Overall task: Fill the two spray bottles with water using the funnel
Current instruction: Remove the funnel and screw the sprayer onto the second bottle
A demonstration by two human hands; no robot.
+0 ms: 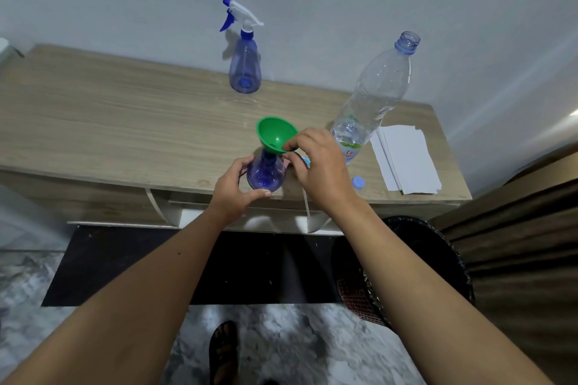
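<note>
Wood-grain table (109,122) against a pale wall; marbled floor, dark mat and black mesh bin (438,259) below its front edge. Near the front edge: open blue spray bottle (266,173), gripped at the base by the curled left hand (233,194), with green funnel (275,134) seated in the neck, rim pinched by the right hand (319,166). At the back edge: capped spray bottle (245,69), upright; toward the right edge: uncapped water bottle (372,100), blue cap (358,182), white papers (406,159).
</note>
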